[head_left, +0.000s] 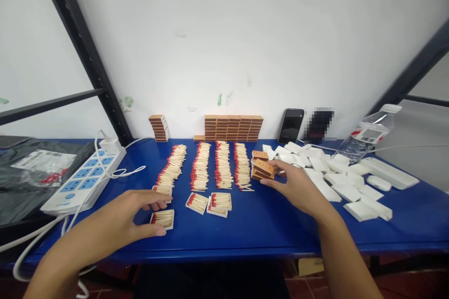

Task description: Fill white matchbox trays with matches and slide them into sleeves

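My left hand (140, 215) hovers at the left front of the blue table with thumb and fingers apart. Between them lies a white matchbox tray (162, 219) filled with red-tipped matches, and another filled tray (154, 188) is partly hidden behind the fingers. My right hand (286, 180) pinches an orange-brown matchbox sleeve (263, 166) between thumb and fingers. More sleeves (260, 154) sit right behind and under it. Toward the middle front are a filled tray (197, 202) and two overlapping filled trays (220, 201). Four rows of loose matches (199, 168) run behind the trays.
Stacked matchboxes (233, 127) stand against the wall, with a smaller stack (159, 128) to their left. White empty trays (329, 173) are heaped at right, near a phone (291, 125) and a plastic bottle (368, 133). A power strip (84, 180) with cables occupies the left.
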Action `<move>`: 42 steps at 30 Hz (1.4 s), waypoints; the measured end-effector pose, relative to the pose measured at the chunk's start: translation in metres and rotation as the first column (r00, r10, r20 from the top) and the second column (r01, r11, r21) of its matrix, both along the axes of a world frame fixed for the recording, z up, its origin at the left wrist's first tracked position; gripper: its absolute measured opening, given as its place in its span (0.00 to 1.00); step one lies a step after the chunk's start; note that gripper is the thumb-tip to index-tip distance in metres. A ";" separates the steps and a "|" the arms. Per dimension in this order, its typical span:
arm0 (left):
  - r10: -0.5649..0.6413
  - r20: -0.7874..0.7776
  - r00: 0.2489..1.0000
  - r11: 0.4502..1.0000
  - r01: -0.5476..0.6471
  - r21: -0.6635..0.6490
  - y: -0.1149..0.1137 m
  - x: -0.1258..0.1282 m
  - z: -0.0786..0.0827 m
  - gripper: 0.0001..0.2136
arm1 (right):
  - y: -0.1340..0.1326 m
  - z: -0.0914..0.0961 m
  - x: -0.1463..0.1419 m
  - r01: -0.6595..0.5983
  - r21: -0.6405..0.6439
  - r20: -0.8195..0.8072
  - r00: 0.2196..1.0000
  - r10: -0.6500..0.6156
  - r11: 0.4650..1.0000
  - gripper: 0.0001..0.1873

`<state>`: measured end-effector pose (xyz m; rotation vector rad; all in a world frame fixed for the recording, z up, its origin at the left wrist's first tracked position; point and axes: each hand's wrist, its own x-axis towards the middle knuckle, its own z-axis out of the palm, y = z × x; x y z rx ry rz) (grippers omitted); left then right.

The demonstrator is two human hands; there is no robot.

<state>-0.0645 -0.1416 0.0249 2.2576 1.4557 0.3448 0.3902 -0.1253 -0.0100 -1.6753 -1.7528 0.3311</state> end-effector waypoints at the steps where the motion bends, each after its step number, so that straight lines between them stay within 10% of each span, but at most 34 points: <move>1: -0.003 0.001 1.000 1.000 0.003 0.012 0.003 0.000 0.007 0.28 | 0.002 0.006 -0.001 -0.008 0.002 -0.001 1.000 0.008 1.000 0.24; 8: -0.165 0.093 0.982 0.975 0.148 0.168 0.077 0.076 0.065 0.27 | 0.042 0.064 -0.038 -0.356 -0.094 -0.109 0.932 0.346 0.930 0.21; 14: -0.222 0.383 0.897 0.975 0.198 0.101 0.142 0.132 0.044 0.32 | 0.084 0.075 -0.074 -0.461 -0.046 -0.168 0.878 0.448 0.886 0.23; 30: -0.184 0.597 0.781 0.964 0.262 -0.046 0.160 0.124 0.029 0.23 | 0.119 0.063 -0.100 -0.587 -0.013 -0.219 0.792 0.570 0.810 0.25; 35: -0.127 0.538 0.833 0.990 0.139 0.019 0.191 0.114 0.029 0.28 | 0.128 0.065 -0.093 -0.474 0.009 -0.137 0.872 0.471 0.880 0.36; 42: 0.006 0.495 0.869 0.992 -0.066 0.103 0.244 0.092 0.011 0.30 | 0.105 0.041 -0.044 -0.279 0.089 -0.074 0.956 0.285 0.956 0.24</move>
